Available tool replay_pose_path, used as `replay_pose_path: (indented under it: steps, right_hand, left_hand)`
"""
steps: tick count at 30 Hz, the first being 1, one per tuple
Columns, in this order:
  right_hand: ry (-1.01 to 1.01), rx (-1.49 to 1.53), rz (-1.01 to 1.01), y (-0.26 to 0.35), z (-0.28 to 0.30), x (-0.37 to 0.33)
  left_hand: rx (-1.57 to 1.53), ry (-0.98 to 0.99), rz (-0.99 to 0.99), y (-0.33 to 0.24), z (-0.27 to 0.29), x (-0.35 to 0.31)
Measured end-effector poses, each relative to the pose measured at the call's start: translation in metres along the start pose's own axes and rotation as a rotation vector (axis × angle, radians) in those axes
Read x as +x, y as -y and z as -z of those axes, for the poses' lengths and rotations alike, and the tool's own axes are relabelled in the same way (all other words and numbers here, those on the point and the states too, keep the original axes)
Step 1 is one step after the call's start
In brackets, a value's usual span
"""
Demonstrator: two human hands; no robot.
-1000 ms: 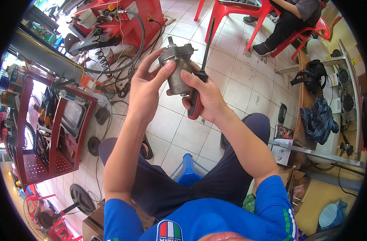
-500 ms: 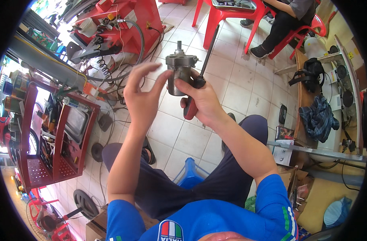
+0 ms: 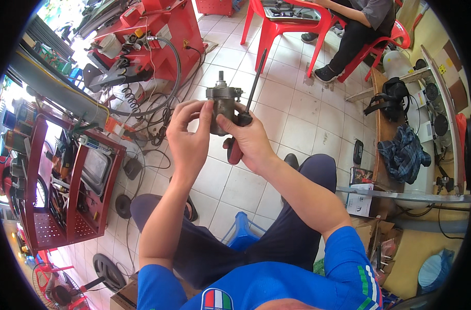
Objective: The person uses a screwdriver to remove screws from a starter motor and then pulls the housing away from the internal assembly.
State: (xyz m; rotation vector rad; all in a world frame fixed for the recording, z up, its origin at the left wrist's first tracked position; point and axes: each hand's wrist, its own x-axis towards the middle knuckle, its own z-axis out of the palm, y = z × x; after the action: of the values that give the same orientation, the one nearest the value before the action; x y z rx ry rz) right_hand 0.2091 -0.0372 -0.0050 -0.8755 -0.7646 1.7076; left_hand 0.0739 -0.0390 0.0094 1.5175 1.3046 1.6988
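Cylinder, dk. grey, metal, shaft upright

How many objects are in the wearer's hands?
2: metal cylinder, gripped by the right hand, left hand at its side; red-and-black screwdriver, also in the right hand. Small parts may be hidden.

blue tee, striped slv, dk trousers

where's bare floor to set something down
Pale square floor tiles lie bare between the blue plastic stool and the right hand, and between that hand and the small black case. Crowded: left of the left hand, tangled black cables and a loaded dark-red metal cart.
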Motion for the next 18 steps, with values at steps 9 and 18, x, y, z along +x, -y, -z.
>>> replay_pose_path:
  steps: [9,18]
  right_hand:
    - [-0.03,-0.06,0.013,-0.0023,0.004,0.0012]
    - [-0.015,-0.042,0.038,-0.0018,0.0016,-0.0007]
  left_hand:
    - [0.067,0.05,-0.023,-0.0038,0.0025,0.0004]
    - [0.064,0.009,-0.067,-0.0034,-0.0014,0.0005]
